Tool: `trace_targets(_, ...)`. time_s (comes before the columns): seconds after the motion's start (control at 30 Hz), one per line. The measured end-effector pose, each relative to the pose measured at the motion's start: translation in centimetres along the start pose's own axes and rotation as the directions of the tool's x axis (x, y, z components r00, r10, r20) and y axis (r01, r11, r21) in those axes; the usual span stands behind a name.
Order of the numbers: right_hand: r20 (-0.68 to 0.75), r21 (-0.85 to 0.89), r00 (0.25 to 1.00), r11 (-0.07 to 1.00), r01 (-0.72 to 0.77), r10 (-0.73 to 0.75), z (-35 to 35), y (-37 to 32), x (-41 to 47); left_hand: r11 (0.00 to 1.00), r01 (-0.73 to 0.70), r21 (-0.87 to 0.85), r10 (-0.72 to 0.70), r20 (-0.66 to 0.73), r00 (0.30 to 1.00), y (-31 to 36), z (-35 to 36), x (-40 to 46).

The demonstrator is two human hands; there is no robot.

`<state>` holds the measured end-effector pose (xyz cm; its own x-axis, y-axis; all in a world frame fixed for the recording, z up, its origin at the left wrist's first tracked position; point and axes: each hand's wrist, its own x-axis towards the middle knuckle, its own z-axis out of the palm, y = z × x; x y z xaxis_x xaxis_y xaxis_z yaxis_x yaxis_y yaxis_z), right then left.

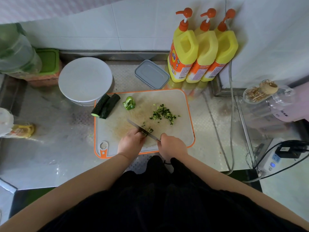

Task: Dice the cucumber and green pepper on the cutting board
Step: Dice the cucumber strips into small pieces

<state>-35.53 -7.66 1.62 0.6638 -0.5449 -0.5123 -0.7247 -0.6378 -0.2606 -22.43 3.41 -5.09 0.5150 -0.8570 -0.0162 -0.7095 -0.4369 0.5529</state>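
From the head camera we see our right hand (172,145) curled tight around the handle of one knife (142,130). The blade lies slanted across the near part of the cutting board (182,104). Our left hand (131,142) has its fingers curled down on a small bit of cucumber (147,131) right beside the blade.

Now we count. Two long cucumber pieces (106,106) lie side by side at the far left corner of the board, one poking over the edge. One green pepper piece (129,102) sits just to their right. One pile of tiny diced bits (163,113) lies near the middle of the board.

Past the board we see one white bowl (85,79), one grey lidded box (151,74) and three yellow pump bottles (202,51).
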Motion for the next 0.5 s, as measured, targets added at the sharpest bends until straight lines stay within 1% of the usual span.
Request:
trace_targets(0.1,-0.002,-0.021,1.000,1.000,-0.006,0.006,0.3,-0.2,0.0,0.999,0.044,0.015,-0.045,0.060,0.997,0.0,0.1,0.3)
trace_targets(0.17,0.001,-0.018,1.000,0.999,-0.029,0.029,0.3,-0.2,0.1,0.999,0.052,0.014,-0.053,0.075,0.996,0.1,0.2,0.5)
trace_targets(0.33,0.040,0.009,0.997,0.998,-0.061,0.061,0.9,-0.4,0.8,0.999,0.049,-0.017,-0.048,0.056,0.997,0.0,0.2,0.4)
trace_targets(0.5,0.043,0.137,0.992,0.983,-0.123,0.118,1.1,0.2,1.3,1.000,0.013,-0.018,-0.013,0.004,1.000,-0.3,0.3,0.2)
